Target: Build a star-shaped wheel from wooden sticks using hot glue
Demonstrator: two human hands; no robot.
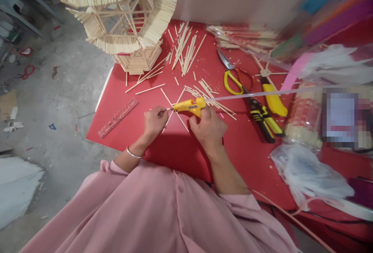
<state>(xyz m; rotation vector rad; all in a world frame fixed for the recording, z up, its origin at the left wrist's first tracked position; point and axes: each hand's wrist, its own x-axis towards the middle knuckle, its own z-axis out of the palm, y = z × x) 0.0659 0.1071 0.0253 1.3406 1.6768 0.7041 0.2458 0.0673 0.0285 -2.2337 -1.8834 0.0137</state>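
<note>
My right hand is wrapped round the handle of a yellow glue gun, whose nozzle points left. A long clear glue stick runs out of its back end. Close to the nozzle, my left hand is closed in a pinch, with the small pale end of a thin wooden stick at its fingertips; most of that piece is hidden. Beneath the nozzle, several thin sticks fan out from a common centre on the red table. A clear ruler lies to the left of my left hand.
A stick-built model with tiered roofs stands at the back left. Loose sticks lie behind the gun. To the right are scissors, pliers, a yellow cutter, bundled sticks and a plastic bag.
</note>
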